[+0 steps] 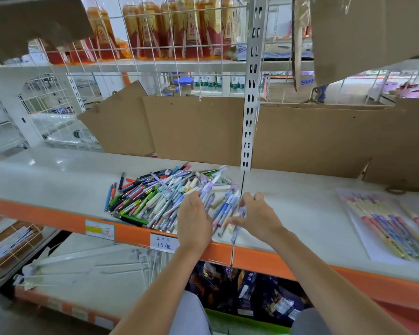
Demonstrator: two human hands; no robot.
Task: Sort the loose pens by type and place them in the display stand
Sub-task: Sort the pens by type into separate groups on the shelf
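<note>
A heap of loose pens [155, 194] in many colours lies on the white shelf [288, 209], near its orange front edge. My left hand [194, 218] lies flat on the heap's right side, fingers straight on pale blue and lilac pens. My right hand [257, 213] sits just right of the heap, its fingers curled around a few pale blue-and-white pens [228, 213] lying between the two hands. On the right, a row of pastel pens [392, 228] lies side by side on a white sheet [377, 252]. No display stand is in sight.
Brown cardboard panels [196, 126] lean against the wire grid at the back of the shelf. A slotted metal upright [250, 93] rises behind the heap. Paper price tags [99, 229] hang on the orange edge. Dark packets [252, 293] fill the shelf below.
</note>
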